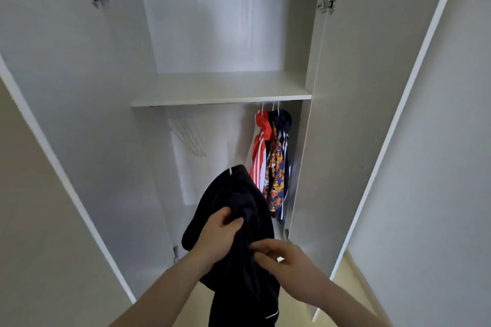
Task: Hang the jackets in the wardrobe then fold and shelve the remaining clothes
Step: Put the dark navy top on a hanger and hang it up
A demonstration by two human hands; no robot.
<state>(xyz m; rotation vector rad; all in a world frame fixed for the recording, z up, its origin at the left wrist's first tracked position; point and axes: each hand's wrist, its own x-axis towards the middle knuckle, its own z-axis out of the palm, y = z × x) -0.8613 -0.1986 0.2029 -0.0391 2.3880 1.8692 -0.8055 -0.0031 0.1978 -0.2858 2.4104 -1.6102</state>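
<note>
The dark jacket [239,210] ran off the bottom edge, so its hem was out of view, and its folds hid all but the white tip of its hanger [230,170]. The left hand [218,236] had its fingertips buried in that cloth. The right hand [281,257] pinched something small and pale, too blurred to name. Behind the wardrobe shelf [220,101], the rail was hidden. The empty hangers [187,135] below that shelf were faint against the white wall.

Soft, even daylight, a pale sheen on the wardrobe back panel [220,26], wide-angle bending at edges.
</note>
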